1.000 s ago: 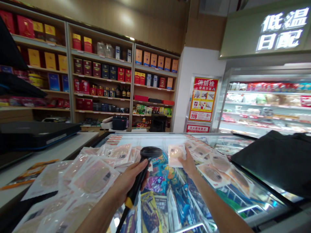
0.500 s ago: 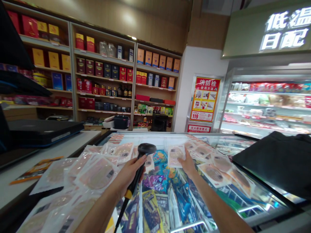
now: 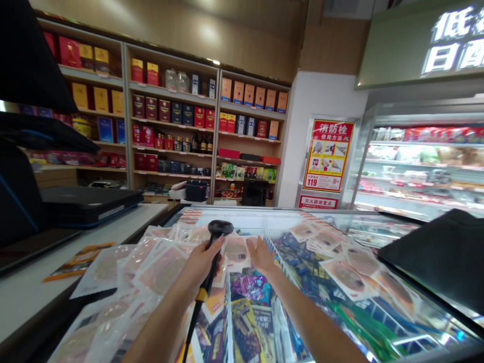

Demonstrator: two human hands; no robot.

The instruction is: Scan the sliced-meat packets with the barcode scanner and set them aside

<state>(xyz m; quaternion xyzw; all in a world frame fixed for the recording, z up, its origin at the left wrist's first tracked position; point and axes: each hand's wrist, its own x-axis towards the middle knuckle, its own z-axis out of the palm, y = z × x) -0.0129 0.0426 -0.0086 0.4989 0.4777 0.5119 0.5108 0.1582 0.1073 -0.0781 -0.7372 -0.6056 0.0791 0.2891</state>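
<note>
While the left hand (image 3: 200, 259) holds a black scanner (image 3: 210, 274), the right hand (image 3: 261, 256) holds a flat, clear packet (image 3: 237, 251). The left fingers are wrapped all the way around the scanner's handle, so that grip is snug. The handle has a yellow band near its bottom, and a black cord runs down from it. The scanner leans a bit, with its round head at the top. The right hand has a narrow pinch on the right edge of the packet. The packet is just beside the scanner, to the right of its handle, over the middle of the freezer (image 3: 287, 214). It has a small dark label near its bottom. I cannot tell if the scanner touches it.

More packets like it lie in a big, messy pile (image 3: 162, 267) on the left. Another bunch (image 3: 344, 277) is spread out on the right side of the freezer's glass top. Under the glass, there is a shiny purple bag (image 3: 251, 286) near the middle and a green bag (image 3: 363, 327) farther right. An orange packet (image 3: 77, 262) lies on the white counter (image 3: 34, 292), and a big black bag (image 3: 442, 252) sits at the far right.
</note>
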